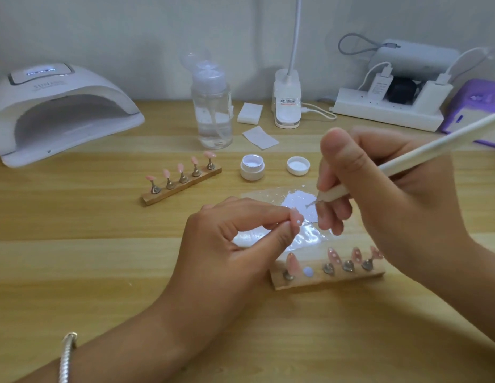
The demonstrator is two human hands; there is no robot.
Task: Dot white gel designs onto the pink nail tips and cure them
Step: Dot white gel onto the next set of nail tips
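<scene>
Surface: pale wooden table, light wall behind.
Left hand: thumb and forefinger pinch one pink nail tip, lifted off its stand; one white dot shows on it.
Right hand: holds the dotting pen in a writing grip, its point over the white gel smear on the clear palette sheet, just beside the held tip.
Step (judged): dotting under way; the pen looks to be picking up gel.
Next move calls for: a light, steady touch of the point on the held tip, then seating the tip back in the vacant socket.
Stands: 2.
Near stand: 4 tips, 1 empty socket; dots visible on two, rightmost partly hidden by the hand.
Far stand: 5 tips, no dots seen.
Tips total: 10.
Gel pot: 1, open; lid lies beside it.
Curing lamp: 1, display lit, nothing seen inside; curing not yet begun.
</scene>
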